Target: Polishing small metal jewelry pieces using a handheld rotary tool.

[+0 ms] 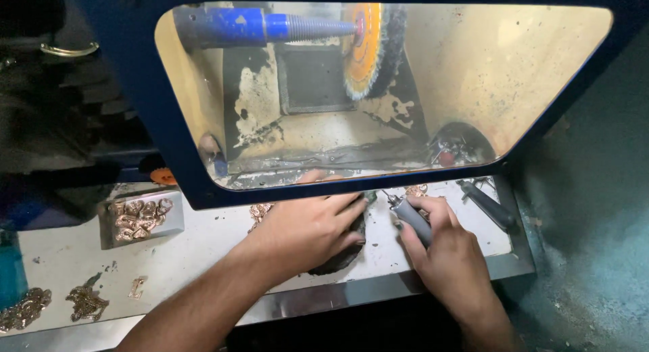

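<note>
At twelve o'clock we face the blue polishing hood (135,122) with its orange brush wheel (368,48). On the desk (203,250) our left hand (307,230) presses flat on a dark pad (341,257), seemingly steadying it. Our right hand (443,247), at three o'clock, is clamped on a grey-handled tool (412,220). At nine o'clock a metal tray (138,220) holds gold-coloured pieces.

I saw a blue machine hood (138,115) with a wide window, lit inside by warm yellow light. Its inner walls (500,61) were stained and flaking. Below it lay a pale metal worktop (203,247) with a steel front edge. At the right was a dim greenish wall (595,210).
</note>
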